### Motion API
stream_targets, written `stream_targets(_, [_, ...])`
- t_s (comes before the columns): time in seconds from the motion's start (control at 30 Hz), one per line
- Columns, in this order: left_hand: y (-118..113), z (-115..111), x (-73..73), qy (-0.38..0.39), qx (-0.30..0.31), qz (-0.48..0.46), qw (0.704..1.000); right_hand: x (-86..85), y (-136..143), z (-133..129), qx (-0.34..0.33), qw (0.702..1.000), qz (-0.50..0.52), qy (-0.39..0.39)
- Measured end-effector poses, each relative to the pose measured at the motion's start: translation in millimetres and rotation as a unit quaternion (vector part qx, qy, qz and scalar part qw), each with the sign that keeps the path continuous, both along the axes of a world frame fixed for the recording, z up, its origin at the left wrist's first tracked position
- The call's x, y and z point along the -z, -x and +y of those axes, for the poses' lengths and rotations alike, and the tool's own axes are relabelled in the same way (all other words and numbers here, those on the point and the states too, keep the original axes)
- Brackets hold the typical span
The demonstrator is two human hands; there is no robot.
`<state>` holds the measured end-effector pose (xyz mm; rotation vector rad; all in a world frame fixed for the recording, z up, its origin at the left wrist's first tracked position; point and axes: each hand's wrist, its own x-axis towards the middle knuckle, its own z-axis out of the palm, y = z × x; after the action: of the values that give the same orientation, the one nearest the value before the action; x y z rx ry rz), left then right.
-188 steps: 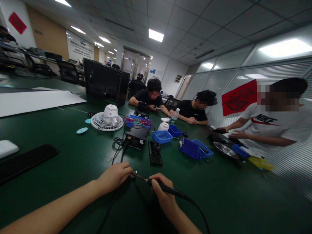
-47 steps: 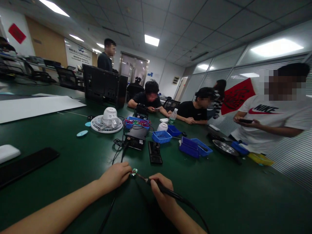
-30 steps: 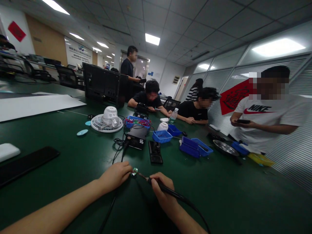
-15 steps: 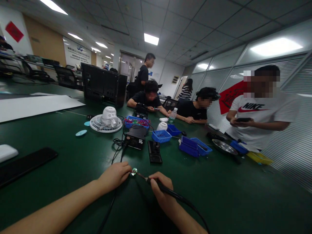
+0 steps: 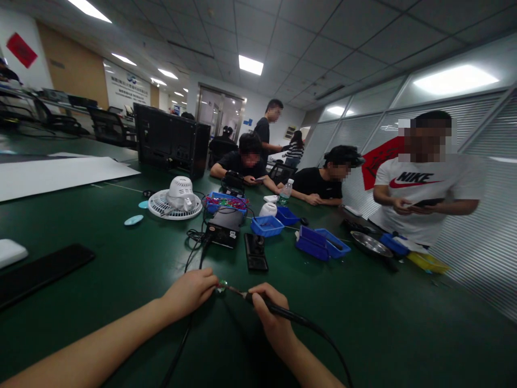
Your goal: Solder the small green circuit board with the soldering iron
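Note:
My left hand (image 5: 193, 291) is closed in a pinch at the left edge of a small green circuit board (image 5: 222, 286), low over the green table. Its fingertips hide part of the board, and any thin wire there is too small to make out. My right hand (image 5: 274, 312) is wrapped round the black handle of a soldering iron (image 5: 258, 302). The iron's thin tip points left and reaches the board; whether they touch I cannot tell. A black cable runs from the handle down past my right forearm.
Beyond my hands stand a black soldering station (image 5: 223, 229) and a black iron stand (image 5: 256, 252). Around them are a white fan (image 5: 177, 202), blue bins (image 5: 267, 226), a bottle (image 5: 286, 191) and a metal pan (image 5: 370, 243). Several people are across the table.
The iron and my right hand have shifted very slightly; my left hand keeps its place. In the background, a standing person has moved right, and the person in white has lowered their phone.

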<state>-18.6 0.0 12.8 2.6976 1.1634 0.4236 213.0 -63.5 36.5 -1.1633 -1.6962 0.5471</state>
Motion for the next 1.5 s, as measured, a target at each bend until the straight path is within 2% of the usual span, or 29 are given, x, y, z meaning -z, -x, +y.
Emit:
stream_targets(0.17, [-0.4, -0.2, 1.5, -0.034, 0.01, 0.027, 0.999, 1.0, -0.8, -0.2, -0.003, 0.999, 0.018, 0.04])
stream_targets(0.4, [-3.3, -5.1, -4.7, -0.051, 0.007, 0.084, 0.995, 1.6, 0.2, 0.7, -0.005, 0.998, 0.02, 0.059])
stream_targets(0.57, [-3.0, -5.7, -3.8, -0.042, 0.006, 0.067, 0.997, -4.6, 2.3, -1.8, -0.009, 0.998, 0.023, 0.059])
stream_targets(0.8, [-2.7, -2.9, 0.9, -0.02, 0.0, 0.028, 0.999, -2.0, 1.9, -1.2, -0.007, 0.997, 0.029, 0.066])
stream_targets(1.27, [-2.0, -5.0, -4.0, -0.014, 0.002, 0.023, 1.0, -3.4, 2.2, -2.0, -0.006, 0.998, 0.02, 0.066])
stream_targets(1.5, [-0.9, -4.2, -0.8, -0.012, 0.004, 0.01, 1.0, -4.9, 3.2, -1.4, -0.013, 0.998, 0.027, 0.063])
